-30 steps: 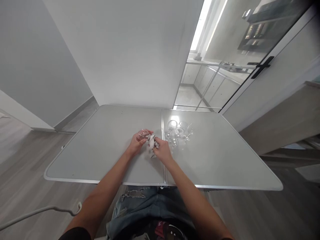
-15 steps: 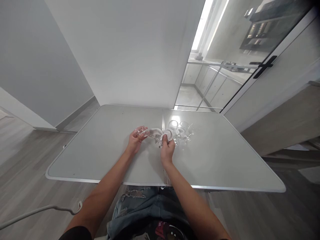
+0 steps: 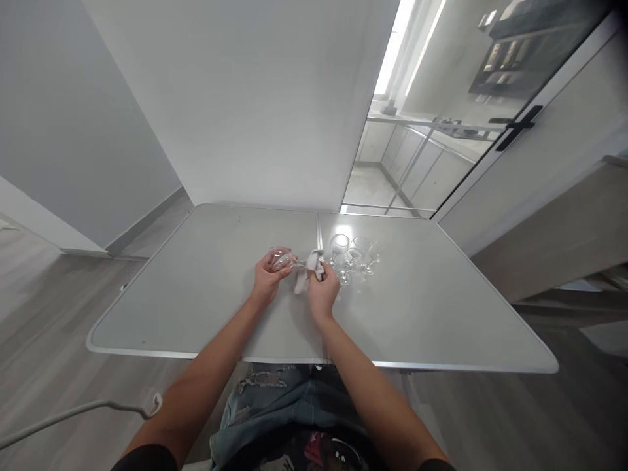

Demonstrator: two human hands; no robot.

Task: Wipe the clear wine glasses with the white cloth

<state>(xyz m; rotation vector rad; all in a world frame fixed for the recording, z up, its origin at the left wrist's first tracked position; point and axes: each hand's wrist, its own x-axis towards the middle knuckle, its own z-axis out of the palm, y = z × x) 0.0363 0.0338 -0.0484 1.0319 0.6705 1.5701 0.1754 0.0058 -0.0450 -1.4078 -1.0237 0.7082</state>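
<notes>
Fingers wrapped round its bowl, my left hand (image 3: 267, 276) holds a clear wine glass (image 3: 283, 259) tilted on its side, the stem pointing right. My right hand (image 3: 322, 288) is closed on a white cloth (image 3: 301, 282), which is bunched around the foot end of that glass. The foot itself is mostly hidden by the cloth and fingers. Just beyond my right hand, several clear stemmed glasses (image 3: 360, 247) are grouped on the grey table (image 3: 422, 314); their outlines overlap and are hard to separate.
A metal seam (image 3: 319, 229) divides the tabletop. At the far edge rises a pale wall (image 3: 255, 118), with a glass door (image 3: 422, 150) bearing a black handle (image 3: 519, 127) to the right. A white cable (image 3: 78, 411) hangs at lower left.
My right hand and the cloth have shifted slightly left, and the cloth is now bunched differently with a part hanging down. My left hand keeps its hold on the glass bowl.
</notes>
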